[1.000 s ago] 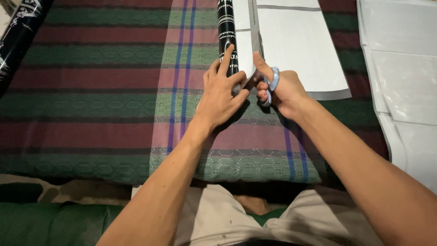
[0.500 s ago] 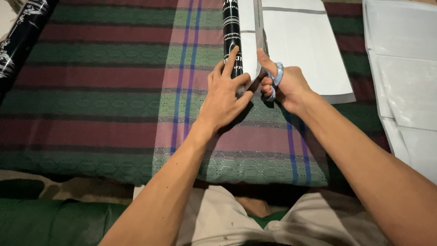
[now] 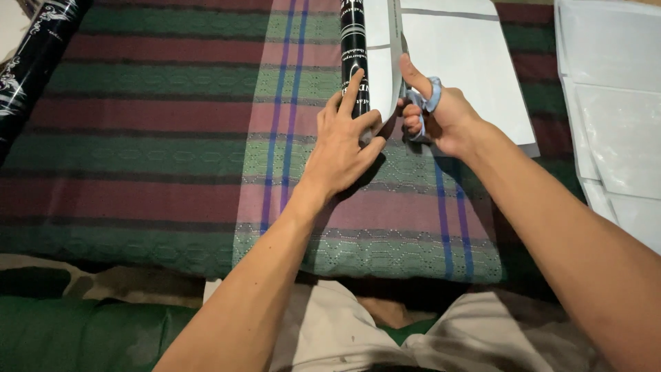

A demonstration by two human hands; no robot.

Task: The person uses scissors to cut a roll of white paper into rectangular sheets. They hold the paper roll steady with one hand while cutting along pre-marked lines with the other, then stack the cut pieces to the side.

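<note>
Left hand (image 3: 341, 148) fingers spread flat on black paper roll (image 3: 354, 48), right hand (image 3: 441, 117) beside it, fingers looped through blue scissors (image 3: 421, 103) at white sheet (image 3: 461, 62)

Striped woven cloth (image 3: 172, 145) carries white sheets (image 3: 468, 76), black roll (image 3: 353, 48), second roll (image 3: 34, 62).

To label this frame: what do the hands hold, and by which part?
Right hand holds scissors by the blue handle loops. Left hand presses the black roll, not gripping.

Count of things around the two hands

One pair of scissors (image 3: 423, 103) in the right hand (image 3: 441, 120), two black printed rolls (image 3: 354, 55), one under the left hand (image 3: 342, 148), one far left; one striped cloth (image 3: 172, 138).
</note>
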